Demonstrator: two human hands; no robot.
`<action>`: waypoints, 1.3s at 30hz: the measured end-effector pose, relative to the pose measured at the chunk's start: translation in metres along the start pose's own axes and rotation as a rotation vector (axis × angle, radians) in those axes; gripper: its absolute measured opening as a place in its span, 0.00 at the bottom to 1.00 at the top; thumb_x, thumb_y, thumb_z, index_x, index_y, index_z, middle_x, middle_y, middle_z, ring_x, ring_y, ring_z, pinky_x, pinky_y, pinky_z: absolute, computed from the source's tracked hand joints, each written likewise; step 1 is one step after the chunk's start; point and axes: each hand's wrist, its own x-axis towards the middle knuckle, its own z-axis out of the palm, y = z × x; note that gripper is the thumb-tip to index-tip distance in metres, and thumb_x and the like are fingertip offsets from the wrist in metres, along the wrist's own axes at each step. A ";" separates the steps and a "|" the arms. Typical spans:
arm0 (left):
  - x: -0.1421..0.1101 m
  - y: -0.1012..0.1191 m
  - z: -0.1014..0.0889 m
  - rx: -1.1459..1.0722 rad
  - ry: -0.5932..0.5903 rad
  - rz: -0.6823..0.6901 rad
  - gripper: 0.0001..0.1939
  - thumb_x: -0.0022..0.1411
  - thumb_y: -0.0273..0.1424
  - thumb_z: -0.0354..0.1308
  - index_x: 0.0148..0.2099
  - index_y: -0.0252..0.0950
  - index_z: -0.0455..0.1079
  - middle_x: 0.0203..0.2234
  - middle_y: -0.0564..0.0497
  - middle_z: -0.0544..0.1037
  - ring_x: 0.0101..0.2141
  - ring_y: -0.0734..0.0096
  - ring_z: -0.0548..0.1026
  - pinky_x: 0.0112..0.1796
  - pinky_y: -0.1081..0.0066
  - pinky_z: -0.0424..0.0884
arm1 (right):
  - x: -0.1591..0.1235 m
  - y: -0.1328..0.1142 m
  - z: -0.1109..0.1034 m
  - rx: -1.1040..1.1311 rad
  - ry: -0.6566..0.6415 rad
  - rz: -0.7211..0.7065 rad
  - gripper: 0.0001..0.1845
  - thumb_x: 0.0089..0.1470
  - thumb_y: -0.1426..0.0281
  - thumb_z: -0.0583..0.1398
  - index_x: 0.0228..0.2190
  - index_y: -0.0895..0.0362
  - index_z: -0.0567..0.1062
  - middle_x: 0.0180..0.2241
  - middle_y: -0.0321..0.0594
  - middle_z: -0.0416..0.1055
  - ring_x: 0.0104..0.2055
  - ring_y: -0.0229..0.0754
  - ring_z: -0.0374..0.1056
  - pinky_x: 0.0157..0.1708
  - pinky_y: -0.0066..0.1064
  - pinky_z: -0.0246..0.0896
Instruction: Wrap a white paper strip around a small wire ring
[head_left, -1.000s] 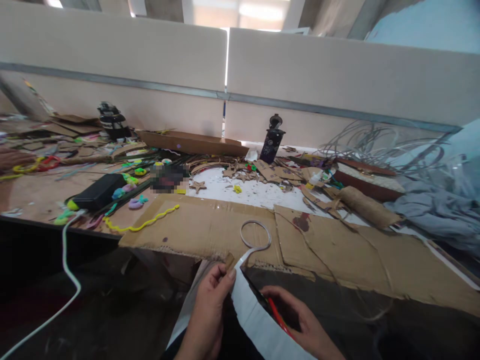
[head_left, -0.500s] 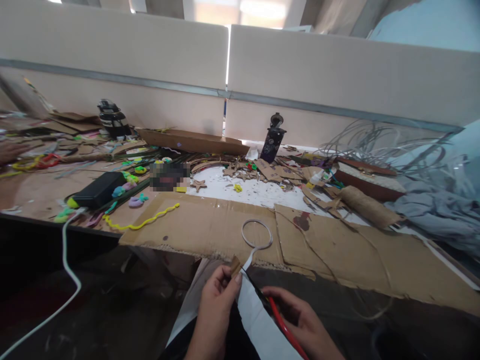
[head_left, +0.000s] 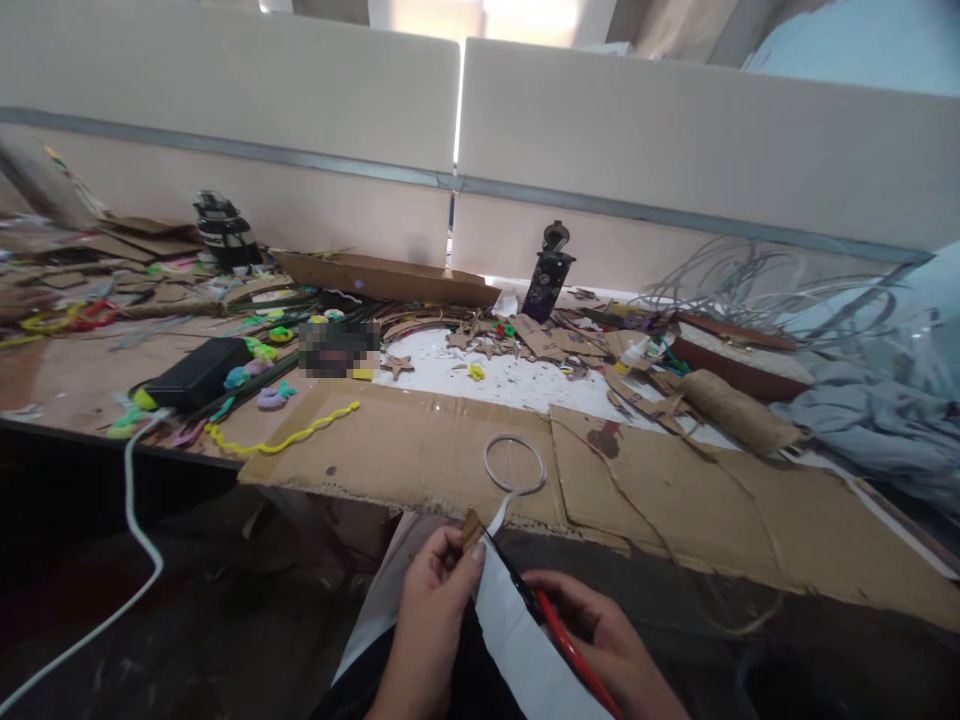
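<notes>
Red-handled scissors (head_left: 561, 638) held in right hand (head_left: 606, 634)

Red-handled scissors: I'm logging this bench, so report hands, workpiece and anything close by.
Left hand pinching brown piece by white sheet's tip. Right hand gripping red-handled scissors, blades along sheet. Curled pale strip just beyond, over cardboard.

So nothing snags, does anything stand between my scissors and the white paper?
Nothing visible does: the scissors in your right hand lie along the white paper, their tip beside the small brown piece in your left hand.
</notes>
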 end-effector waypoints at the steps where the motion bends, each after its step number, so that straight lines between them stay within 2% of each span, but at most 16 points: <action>1: 0.000 0.000 0.000 -0.003 0.004 0.007 0.20 0.45 0.41 0.73 0.30 0.36 0.67 0.20 0.58 0.69 0.22 0.77 0.63 0.25 0.76 0.61 | 0.000 0.000 0.000 0.003 0.000 0.000 0.23 0.44 0.58 0.72 0.43 0.51 0.81 0.40 0.44 0.80 0.41 0.49 0.74 0.40 0.34 0.69; 6: -0.002 0.000 0.002 -0.043 -0.012 0.005 0.18 0.47 0.39 0.72 0.29 0.36 0.67 0.19 0.59 0.68 0.22 0.78 0.62 0.24 0.77 0.60 | -0.002 0.001 0.002 0.048 -0.002 0.012 0.23 0.44 0.58 0.72 0.43 0.51 0.81 0.40 0.44 0.80 0.40 0.48 0.74 0.39 0.33 0.68; 12: -0.003 0.000 0.004 -0.116 0.004 -0.047 0.17 0.46 0.38 0.73 0.29 0.36 0.68 0.19 0.59 0.69 0.21 0.78 0.63 0.24 0.76 0.61 | -0.003 0.008 -0.001 -0.005 0.017 -0.038 0.23 0.46 0.57 0.71 0.44 0.50 0.81 0.41 0.43 0.80 0.43 0.48 0.73 0.43 0.34 0.67; 18: -0.005 0.000 0.007 -0.147 0.034 -0.049 0.19 0.42 0.38 0.74 0.26 0.35 0.67 0.18 0.59 0.69 0.21 0.78 0.63 0.23 0.77 0.60 | 0.000 0.016 -0.003 -0.026 0.010 -0.049 0.25 0.47 0.54 0.70 0.45 0.51 0.80 0.42 0.45 0.80 0.44 0.51 0.74 0.44 0.36 0.68; 23: -0.004 -0.002 0.007 -0.154 0.035 -0.039 0.18 0.43 0.38 0.74 0.27 0.35 0.68 0.19 0.59 0.70 0.22 0.77 0.64 0.24 0.77 0.60 | 0.001 0.021 -0.005 -0.019 0.002 -0.060 0.28 0.44 0.52 0.70 0.46 0.52 0.80 0.44 0.46 0.79 0.46 0.53 0.74 0.46 0.38 0.68; 30: -0.004 -0.003 0.008 -0.163 0.032 -0.027 0.20 0.43 0.39 0.74 0.25 0.36 0.66 0.17 0.59 0.68 0.21 0.77 0.62 0.23 0.76 0.59 | 0.002 0.027 -0.007 -0.097 0.032 -0.096 0.29 0.46 0.49 0.68 0.46 0.53 0.80 0.40 0.47 0.80 0.41 0.52 0.75 0.41 0.36 0.69; 33: -0.004 -0.005 0.008 -0.162 0.032 -0.040 0.19 0.43 0.39 0.74 0.26 0.36 0.67 0.17 0.59 0.69 0.21 0.77 0.63 0.23 0.76 0.59 | 0.002 0.026 -0.005 -0.107 0.029 -0.100 0.29 0.46 0.49 0.68 0.45 0.53 0.80 0.39 0.46 0.80 0.40 0.51 0.75 0.39 0.36 0.69; 39: -0.002 -0.006 0.007 -0.164 0.008 -0.059 0.18 0.43 0.38 0.75 0.27 0.35 0.70 0.19 0.57 0.71 0.22 0.77 0.65 0.25 0.76 0.62 | 0.003 0.012 0.001 -0.185 0.043 -0.079 0.33 0.44 0.46 0.66 0.46 0.54 0.79 0.41 0.48 0.79 0.43 0.54 0.74 0.43 0.40 0.70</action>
